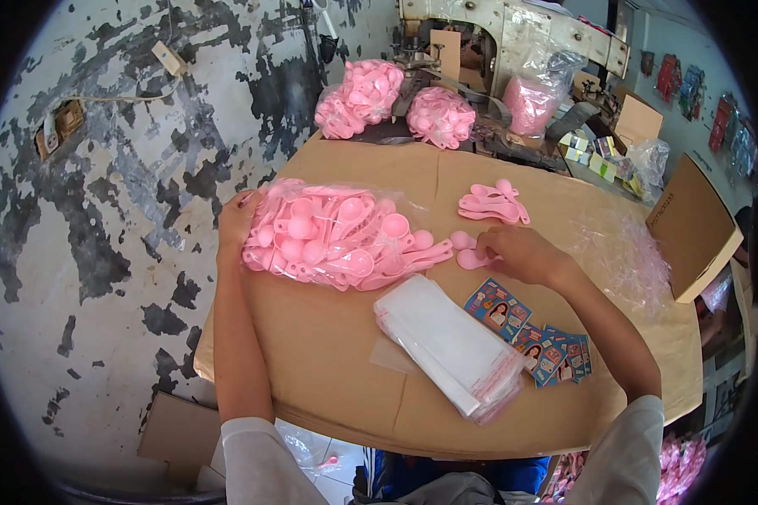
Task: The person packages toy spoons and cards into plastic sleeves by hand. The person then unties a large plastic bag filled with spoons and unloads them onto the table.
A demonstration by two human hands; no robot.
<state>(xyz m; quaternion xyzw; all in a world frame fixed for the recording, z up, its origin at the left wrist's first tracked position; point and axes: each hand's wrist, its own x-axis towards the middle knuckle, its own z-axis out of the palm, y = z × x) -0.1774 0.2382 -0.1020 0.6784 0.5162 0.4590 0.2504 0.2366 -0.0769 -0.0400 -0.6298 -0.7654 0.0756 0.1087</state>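
Observation:
A clear plastic bag (286, 252) full of pink measuring spoons lies on its side at the left of the table, its mouth toward the right. My left hand (239, 222) grips the bag's far left end, fingers partly hidden behind the plastic. Several spoons spill from the mouth. Just right of them, my right hand (526, 254) is closed on pink measuring spoons (470, 257), whose bowls point left; its palm hides their handles. Beyond that hand rests a small pile of pink spoons (492, 202).
A stack of clear plastic sleeves (451, 341) lies front centre, beside printed cards (499, 308). Crumpled plastic (623, 261) and an upright cardboard box (695, 227) stand at the right. Filled spoon bags (442, 118) sit at the table's back, before a machine (522, 34). A peeling wall (118, 252) rises left.

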